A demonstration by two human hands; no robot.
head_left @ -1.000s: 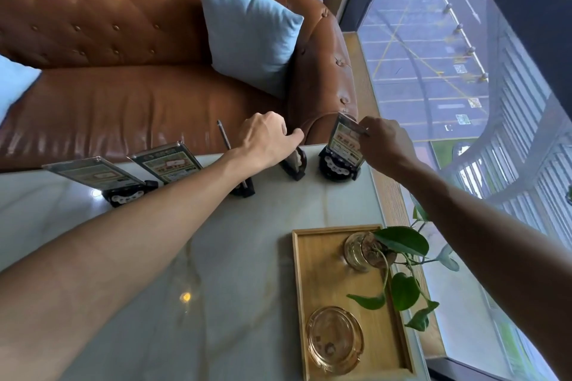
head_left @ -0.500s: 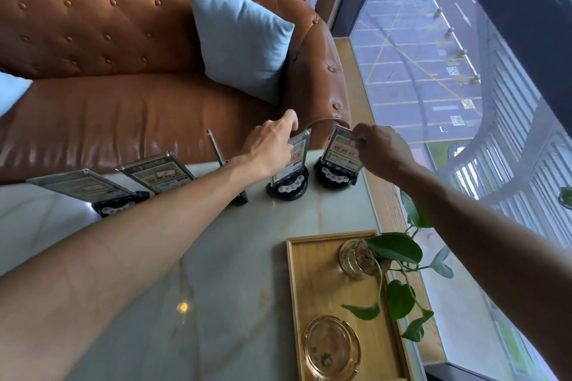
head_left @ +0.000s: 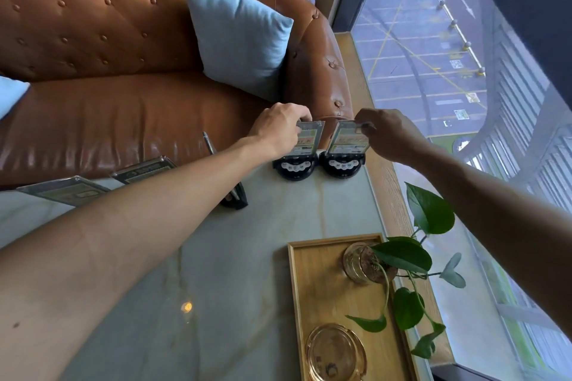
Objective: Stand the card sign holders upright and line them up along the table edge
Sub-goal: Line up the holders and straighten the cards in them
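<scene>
1. Standing upright at the far right corner of the marble table (head_left: 241, 257), two card sign holders touch side by side: the left holder (head_left: 305, 148) and the right holder (head_left: 346, 145).
2. The left hand (head_left: 278, 127) clamps its fingers on the top of the left holder; the right hand (head_left: 390, 133) pinches the top corner of the right holder.
3. Three more holders (head_left: 145, 168) lean tilted further left along the same edge.
4. A wooden tray (head_left: 297, 303) with a glass ashtray (head_left: 335, 353) and a plant vase (head_left: 362, 263) lies nearer, and a brown sofa (head_left: 108, 40) is behind.
</scene>
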